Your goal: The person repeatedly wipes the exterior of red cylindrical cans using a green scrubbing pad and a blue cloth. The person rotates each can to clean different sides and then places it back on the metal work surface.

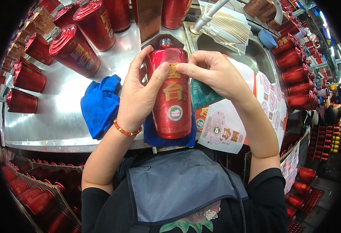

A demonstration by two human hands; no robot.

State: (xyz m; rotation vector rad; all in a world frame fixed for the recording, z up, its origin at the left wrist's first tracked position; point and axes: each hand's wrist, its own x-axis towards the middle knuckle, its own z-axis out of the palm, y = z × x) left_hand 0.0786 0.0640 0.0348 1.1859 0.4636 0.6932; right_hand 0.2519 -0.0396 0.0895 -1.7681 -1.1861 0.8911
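I see the left grip [137, 95] hold the red bottle [173, 129], between both grips. The right grip [214, 73] puts its thumb there; I can't tell if it pinches anything. A blue cloth [100, 104] lies left of both.

Workshop, rows of red bottles [290, 58]

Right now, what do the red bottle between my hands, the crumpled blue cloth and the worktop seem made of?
Red bottle: perhaps glass or ceramic under a glossy coating, judging by bright highlights. Blue cloth: likely matt microfibre, given its soft folds. Worktop: probably stainless steel, silvery with blurred reflections.
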